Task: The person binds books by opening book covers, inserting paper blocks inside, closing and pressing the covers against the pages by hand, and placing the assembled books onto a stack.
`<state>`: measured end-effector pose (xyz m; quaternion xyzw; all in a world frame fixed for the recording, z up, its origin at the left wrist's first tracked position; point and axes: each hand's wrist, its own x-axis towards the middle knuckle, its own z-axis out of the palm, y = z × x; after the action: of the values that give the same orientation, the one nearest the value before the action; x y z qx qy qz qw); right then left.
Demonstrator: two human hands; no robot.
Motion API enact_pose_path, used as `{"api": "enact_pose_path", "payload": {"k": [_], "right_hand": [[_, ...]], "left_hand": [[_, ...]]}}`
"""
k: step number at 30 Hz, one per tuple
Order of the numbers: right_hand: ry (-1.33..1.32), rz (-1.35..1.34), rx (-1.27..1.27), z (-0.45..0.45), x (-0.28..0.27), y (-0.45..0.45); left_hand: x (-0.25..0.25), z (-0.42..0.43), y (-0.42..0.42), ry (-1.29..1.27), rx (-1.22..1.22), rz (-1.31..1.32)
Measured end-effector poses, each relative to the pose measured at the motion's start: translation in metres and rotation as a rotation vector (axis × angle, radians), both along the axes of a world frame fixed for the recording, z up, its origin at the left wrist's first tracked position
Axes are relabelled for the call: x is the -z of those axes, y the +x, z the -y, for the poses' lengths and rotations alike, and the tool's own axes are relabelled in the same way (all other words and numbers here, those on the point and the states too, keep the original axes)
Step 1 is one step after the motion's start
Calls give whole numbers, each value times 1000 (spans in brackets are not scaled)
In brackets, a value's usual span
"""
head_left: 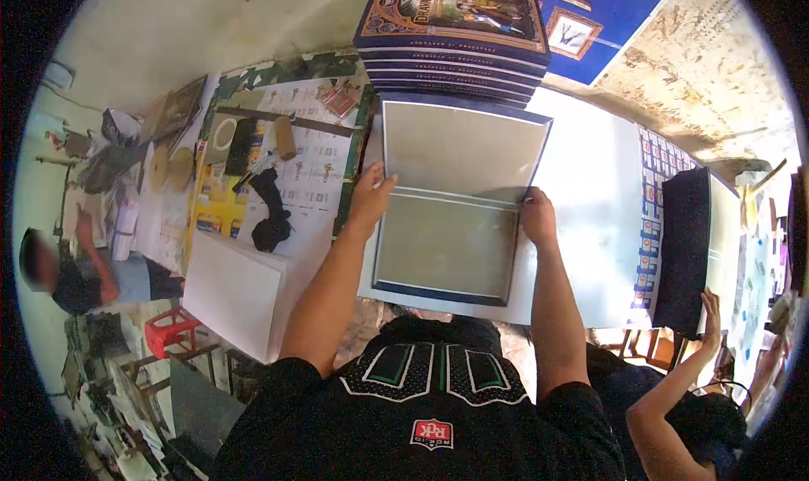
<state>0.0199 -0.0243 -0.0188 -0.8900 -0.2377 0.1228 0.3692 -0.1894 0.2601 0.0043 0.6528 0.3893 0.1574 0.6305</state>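
Observation:
An opened hardcover book case [451, 241] lies in front of me, its grey-beige board inside facing up and dark blue borders round the edges. A pale strip crosses its middle at the spine. My left hand [371, 199] grips the left edge near that spine, fingertips over the border. At the opposite edge, my right hand [538, 217] holds the case with its fingers bent round the side. Just beyond the case rises a stack of dark blue books [455, 47] with an ornate printed cover on top.
A white paper stack [232, 291] stands at left. Behind it are a dark cloth-like item [270, 207], a brown roll [285, 138] and a long metal bar [324, 125]. At right, a co-worker's hand [712, 321] touches a dark stack [684, 245]. Another person sits far left, near a red stool [171, 331].

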Motion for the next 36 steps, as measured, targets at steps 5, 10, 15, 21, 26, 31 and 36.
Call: {"api": "enact_pose_path", "payload": {"k": [5, 10, 15, 21, 26, 31, 36], "right_hand": [[-57, 136, -71, -12, 12, 3], [-144, 116, -49, -13, 15, 10], [-16, 75, 24, -8, 7, 2], [-78, 140, 214, -42, -73, -81], [68, 257, -957, -151, -109, -240], [259, 497, -1553, -228, -127, -381], [188, 771, -1581, -221, -76, -400]], "left_hand": [[6, -6, -1, 46, -22, -33], [11, -11, -1, -63, 13, 33], [0, -12, -22, 402, 4, -39], [-129, 12, -201, 1019, -203, 154], [-149, 9, -375, 1194, -787, -184], [-147, 20, -473, 960, -1210, -200], [-89, 40, -584, 1037, -1054, -267]]}}
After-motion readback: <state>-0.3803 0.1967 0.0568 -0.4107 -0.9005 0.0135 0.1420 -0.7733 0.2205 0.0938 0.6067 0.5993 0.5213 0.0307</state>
